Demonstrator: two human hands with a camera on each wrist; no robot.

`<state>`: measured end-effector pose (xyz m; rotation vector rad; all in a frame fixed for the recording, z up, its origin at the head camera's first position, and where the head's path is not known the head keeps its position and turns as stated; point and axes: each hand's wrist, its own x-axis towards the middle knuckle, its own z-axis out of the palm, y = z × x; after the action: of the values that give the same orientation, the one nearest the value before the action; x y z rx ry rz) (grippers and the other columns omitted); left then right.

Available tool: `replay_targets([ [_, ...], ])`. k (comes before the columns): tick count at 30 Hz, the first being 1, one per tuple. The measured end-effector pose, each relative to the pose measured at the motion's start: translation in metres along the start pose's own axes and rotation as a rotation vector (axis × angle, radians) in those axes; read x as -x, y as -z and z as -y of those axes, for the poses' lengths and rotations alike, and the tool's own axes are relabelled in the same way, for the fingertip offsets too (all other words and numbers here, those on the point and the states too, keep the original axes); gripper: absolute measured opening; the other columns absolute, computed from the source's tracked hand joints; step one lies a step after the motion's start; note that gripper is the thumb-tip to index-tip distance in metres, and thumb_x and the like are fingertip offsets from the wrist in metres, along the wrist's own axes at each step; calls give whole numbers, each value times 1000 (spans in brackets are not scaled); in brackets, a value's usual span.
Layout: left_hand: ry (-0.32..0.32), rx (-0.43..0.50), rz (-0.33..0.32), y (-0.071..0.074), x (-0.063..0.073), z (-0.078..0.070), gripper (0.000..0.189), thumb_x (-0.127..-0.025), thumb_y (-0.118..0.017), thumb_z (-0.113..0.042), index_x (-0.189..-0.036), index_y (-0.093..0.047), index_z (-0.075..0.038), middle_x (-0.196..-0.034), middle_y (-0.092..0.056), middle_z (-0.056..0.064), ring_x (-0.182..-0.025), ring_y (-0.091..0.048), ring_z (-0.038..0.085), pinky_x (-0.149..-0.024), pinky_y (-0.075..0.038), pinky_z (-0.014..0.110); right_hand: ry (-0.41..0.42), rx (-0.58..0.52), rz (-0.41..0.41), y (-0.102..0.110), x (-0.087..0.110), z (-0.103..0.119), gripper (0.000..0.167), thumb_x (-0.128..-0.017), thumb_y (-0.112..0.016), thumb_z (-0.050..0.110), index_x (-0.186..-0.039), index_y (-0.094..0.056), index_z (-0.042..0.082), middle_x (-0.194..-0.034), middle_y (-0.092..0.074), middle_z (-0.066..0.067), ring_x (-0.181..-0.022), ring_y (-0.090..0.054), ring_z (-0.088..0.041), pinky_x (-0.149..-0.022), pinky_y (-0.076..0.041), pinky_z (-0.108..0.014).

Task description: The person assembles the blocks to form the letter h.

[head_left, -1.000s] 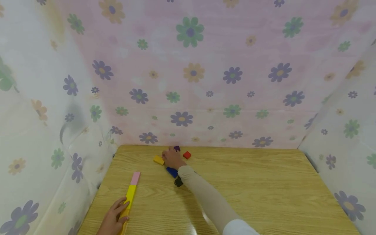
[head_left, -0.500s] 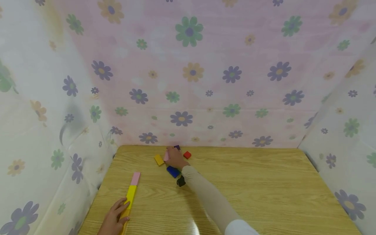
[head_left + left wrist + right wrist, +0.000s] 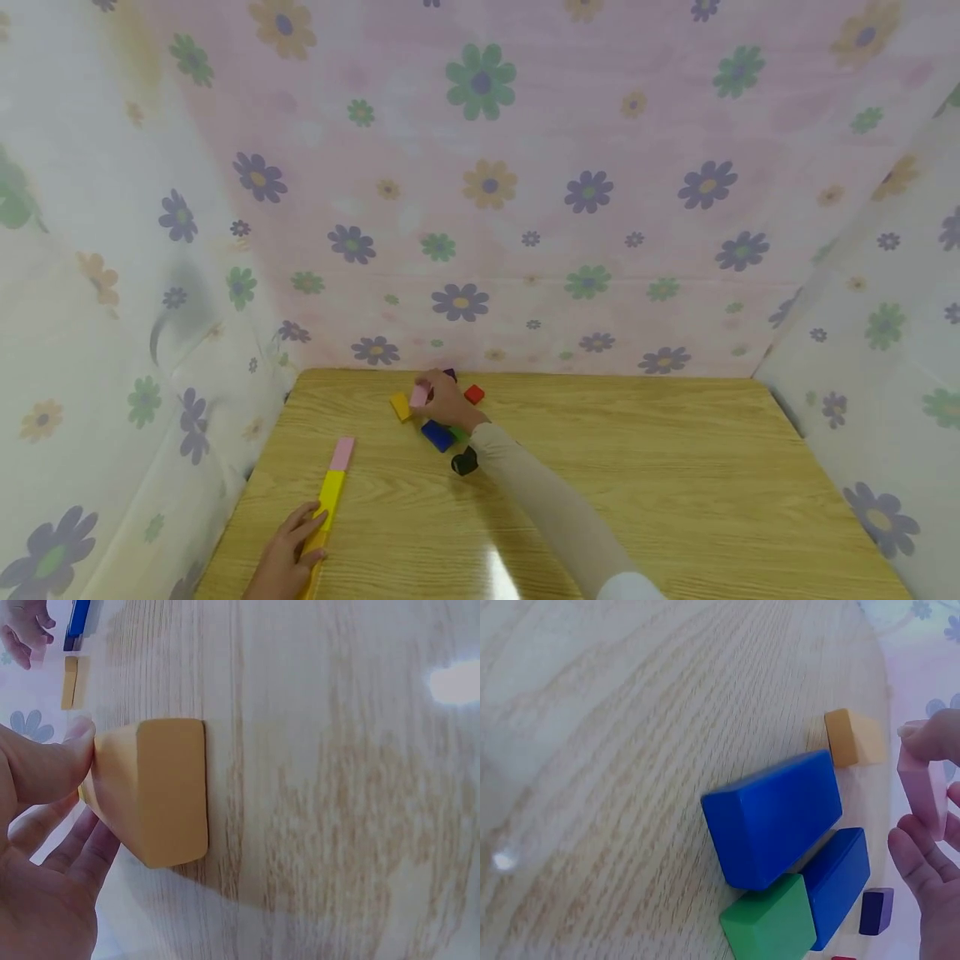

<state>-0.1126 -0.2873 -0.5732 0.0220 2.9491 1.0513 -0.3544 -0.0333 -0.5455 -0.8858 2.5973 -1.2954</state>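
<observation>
My right hand [image 3: 452, 404] pinches a pink block [image 3: 924, 787] between thumb and fingers, raised over the far side of the table. At the left of the table, a pink block [image 3: 342, 453], a yellow block [image 3: 330, 493] and an orange block [image 3: 171, 795] lie end to end in a straight row. My left hand [image 3: 285, 550] grips the near part of this row, thumb on one side of the orange block and fingers on the other. In the head view its near end runs out of frame.
Below the right hand lie a large blue block [image 3: 780, 817], another blue block [image 3: 841, 889] and a green block [image 3: 771, 922]. Around them are an orange block [image 3: 401, 407], a purple block [image 3: 876, 911] and a red block [image 3: 474, 394]. Flowered cloth [image 3: 525, 208] walls the table's back.
The right hand has picked up the pink block from the pile and turned it into view, uncovering more of the blue block. My left hand has stayed on the row.
</observation>
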Motion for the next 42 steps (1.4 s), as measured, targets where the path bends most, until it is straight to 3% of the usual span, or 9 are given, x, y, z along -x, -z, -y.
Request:
replay_targets([
  [6, -94, -54, -101, 0, 4, 6, 48, -69, -79, 2, -115, -66, 5, -125, -56, 16, -103, -57, 31, -80, -51, 36, 11, -56, 59, -9, 3, 12, 50, -83, -74, 14, -124, -55, -6, -115, -55, -12, -87, -54, -15, -72, -47, -21],
  [8, -96, -60, -111, 1, 5, 8, 48, -68, -80, 2, -114, -66, 5, -125, -56, 15, -103, -58, 32, -79, -51, 34, 15, -55, 71, -13, 2, 18, 49, -83, -73, 13, -124, -55, -6, -116, -54, -13, -88, -54, -16, -71, -47, -21],
  [13, -54, -41, -66, 4, 3, 9, 49, -70, -79, 0, -117, -65, 4, -128, -54, 15, -105, -57, 31, -80, -51, 32, 40, -20, 75, -22, -2, 29, 49, -83, -73, 13, -124, -56, -6, -119, -54, -14, -87, -54, -14, -70, -46, -19],
  [17, -29, -34, -15, 9, 2, 10, 50, -73, -78, -3, -120, -63, 6, -129, -52, 18, -109, -55, 34, -83, -50, 39, 49, -29, 91, -33, -7, 35, 49, -82, -74, 14, -124, -57, -6, -119, -54, -13, -90, -54, -13, -73, -45, -17],
  [20, -45, -51, -29, 10, 2, 11, 49, -73, -78, -3, -119, -63, 5, -128, -53, 18, -109, -55, 36, -83, -50, 39, 86, 31, 93, -40, -12, 40, 48, -81, -75, 15, -121, -59, -6, -118, -58, -13, -100, -55, -16, -83, -45, -19],
  [24, -118, -66, -124, 6, 2, 9, 48, -67, -81, 0, -113, -67, 5, -123, -57, 15, -101, -59, 32, -78, -52, 33, 106, 139, 105, -47, -19, 46, 47, -81, -75, 18, -121, -61, -3, -118, -60, -11, -111, -52, -19, -94, -41, -23],
  [27, -125, -63, -141, 3, 0, 8, 49, -66, -81, 1, -113, -68, 4, -123, -58, 13, -99, -60, 28, -77, -51, 32, 100, 178, 117, -52, -22, 49, 46, -83, -74, 18, -121, -60, -2, -119, -58, -11, -112, -51, -19, -96, -39, -23],
  [35, -60, -48, -52, 2, -2, 7, 49, -70, -80, -2, -117, -65, 4, -127, -55, 14, -104, -58, 31, -82, -50, 35, 95, 197, 143, -69, -29, 59, 46, -83, -73, 13, -123, -58, -5, -120, -58, -12, -111, -52, -18, -95, -40, -19],
  [42, -183, -28, -173, -8, 1, 6, 46, -65, -82, -3, -108, -70, 4, -119, -60, 13, -95, -60, 20, -73, -50, 27, 33, 211, 164, -81, -31, 58, 47, -88, -69, 17, -129, -54, -1, -127, -53, -11, -112, -52, -15, -94, -40, -18],
])
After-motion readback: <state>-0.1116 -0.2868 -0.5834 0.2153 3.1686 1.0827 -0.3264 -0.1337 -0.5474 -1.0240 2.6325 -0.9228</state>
